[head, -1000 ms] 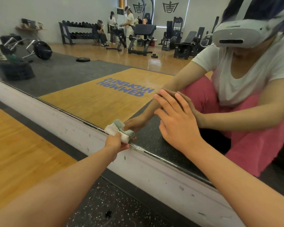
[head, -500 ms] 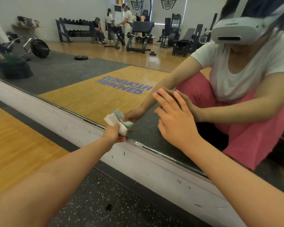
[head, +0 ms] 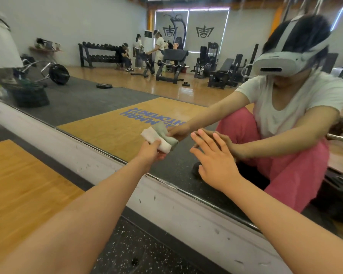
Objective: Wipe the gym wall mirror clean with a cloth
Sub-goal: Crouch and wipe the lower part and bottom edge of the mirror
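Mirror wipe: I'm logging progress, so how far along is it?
Underway. The left hand grips the folded white cloth against the wall mirror just above its bottom edge, while the right hand braces flat on it. No wiped patch stands out, so what is done can't be judged. The mirror above and to both sides likely remains.

The left hand (head: 150,152) covers the near end of the folded white cloth (head: 155,140), and its fingers under it cannot be seen. The palm of the right hand (head: 214,161) faces the large gym wall mirror (head: 107,99) and is hidden. Both forearms (head: 83,220) are cut by the bottom edge. The cloth hides part of the mirrored blue floor lettering (head: 139,113). A blurred figure in white clothes (head: 0,46) is cut by the left edge. The far people (head: 158,44) in the reflection are too small to tell
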A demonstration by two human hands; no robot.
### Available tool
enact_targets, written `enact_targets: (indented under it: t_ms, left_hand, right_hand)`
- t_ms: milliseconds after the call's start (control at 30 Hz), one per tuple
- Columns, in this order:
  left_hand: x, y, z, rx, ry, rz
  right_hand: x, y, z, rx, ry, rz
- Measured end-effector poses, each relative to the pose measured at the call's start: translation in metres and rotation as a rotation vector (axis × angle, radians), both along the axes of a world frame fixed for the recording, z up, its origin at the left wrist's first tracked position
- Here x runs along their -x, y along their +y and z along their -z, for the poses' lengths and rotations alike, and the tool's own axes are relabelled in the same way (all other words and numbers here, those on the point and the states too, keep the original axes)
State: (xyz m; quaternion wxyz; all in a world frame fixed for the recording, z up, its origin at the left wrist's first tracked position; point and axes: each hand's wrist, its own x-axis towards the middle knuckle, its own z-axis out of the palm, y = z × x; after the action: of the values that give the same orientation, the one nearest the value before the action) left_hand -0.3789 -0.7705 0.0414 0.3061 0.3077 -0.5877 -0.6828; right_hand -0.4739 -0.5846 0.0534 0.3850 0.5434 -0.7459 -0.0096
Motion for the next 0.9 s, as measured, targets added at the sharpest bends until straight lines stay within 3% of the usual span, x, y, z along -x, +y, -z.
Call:
enact_targets:
  t_ms: [233,467,600,733,900]
  left_hand:
    - [-0.052,0.012,-0.033,0.070,0.016,-0.030]
    - [-0.131,0.015,-0.017,0.265,-0.109,-0.069]
    - [-0.151,0.004,-0.016,0.322,-0.146,-0.091]
    - [-0.158,-0.001,0.016,0.276,-0.226,-0.103]
    - [-0.129,-0.004,0.073,0.051,-0.230,-0.061]
  right_hand:
    - [-0.035,-0.003,-0.038,-0.009,0.003,-0.043]
    - [-0.088,0.005,-0.077,-0.266,0.108,0.039]
    - [-0.095,-0.014,-0.100,-0.277,0.176,0.049]
    - [-0.088,-0.057,-0.069,-0.263,0.155,0.026]
    - [-0.065,-0.088,0.003,-0.229,0.178,-0.089]
